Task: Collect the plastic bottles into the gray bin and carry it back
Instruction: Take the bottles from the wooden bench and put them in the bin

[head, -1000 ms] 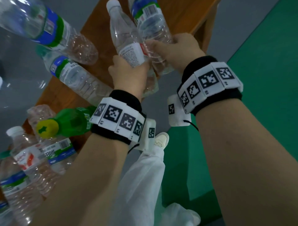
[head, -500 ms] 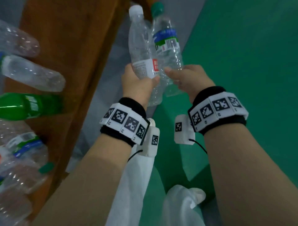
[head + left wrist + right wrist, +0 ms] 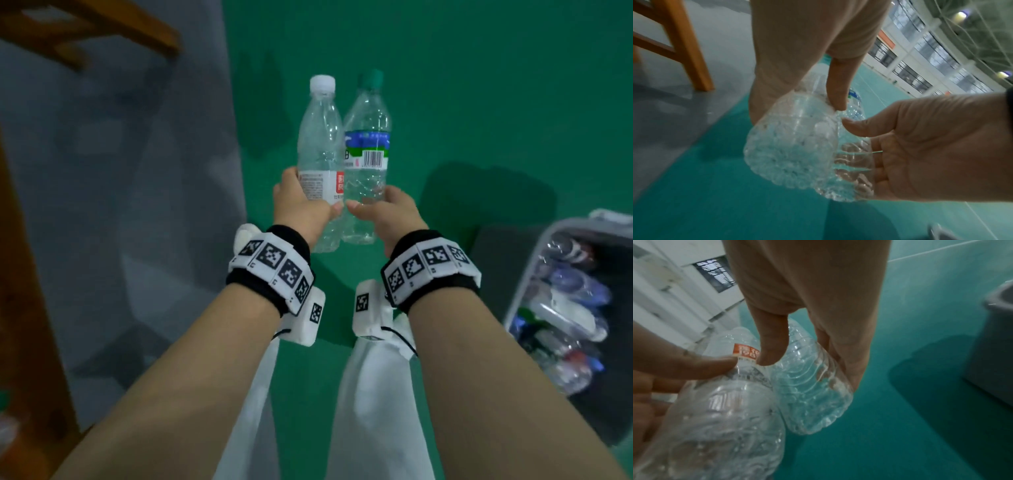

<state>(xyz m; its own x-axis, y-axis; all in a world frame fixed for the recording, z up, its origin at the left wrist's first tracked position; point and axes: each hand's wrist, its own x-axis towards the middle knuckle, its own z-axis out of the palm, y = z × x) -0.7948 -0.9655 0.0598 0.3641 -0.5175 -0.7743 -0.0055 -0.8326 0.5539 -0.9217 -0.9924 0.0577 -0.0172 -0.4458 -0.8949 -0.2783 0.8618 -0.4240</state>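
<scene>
My left hand [image 3: 301,205] grips a clear white-capped bottle [image 3: 320,144] with a red and white label around its lower body. Beside it my right hand [image 3: 387,212] grips a clear green-capped bottle [image 3: 368,137] with a blue and green label. Both bottles point away from me, side by side and touching, over the green floor. The left wrist view looks at the ribbed base of the white-capped bottle [image 3: 793,146], with the left hand [image 3: 797,68] curled round it. In the right wrist view the right hand [image 3: 809,331] wraps the green-capped bottle [image 3: 812,386]. The gray bin [image 3: 534,274] stands at the right, holding several bottles.
A wooden table's leg [image 3: 24,325] and frame [image 3: 113,31] stand at the left on gray floor [image 3: 137,205]. My white-trousered legs [image 3: 373,411] are below my arms. The gray bin's wall [image 3: 995,345] shows at the right edge of the right wrist view.
Both hands have carried the two bottles away from the wooden table and to the right. The table's bottles have left the view, and the gray bin has come into view at the right.
</scene>
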